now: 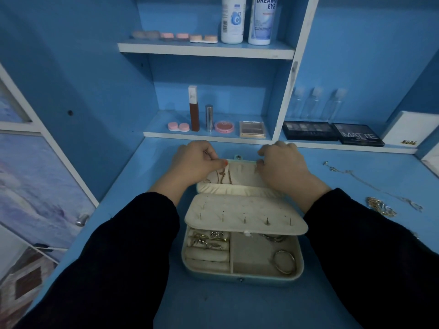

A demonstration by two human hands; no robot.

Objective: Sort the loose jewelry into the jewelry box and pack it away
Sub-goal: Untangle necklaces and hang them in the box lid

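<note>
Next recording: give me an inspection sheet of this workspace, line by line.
Surface: blue desk, dimly lit.
Job's things: jewelry box open, lid laid back with necklaces in it; earring panel lying over the tray's far part; rings in the rolls; hoop in the right compartment; silver chain and gold chain pile loose on the desk at right.
Clutter: palettes, lens cases, solution bottles on the shelves.
Grippers: left hand and right hand, fingers curled at the lid's far edge; what they hold is unclear.
Cables: nothing seen.
Surroundings: blue shelving; painted canvases at left.
</note>
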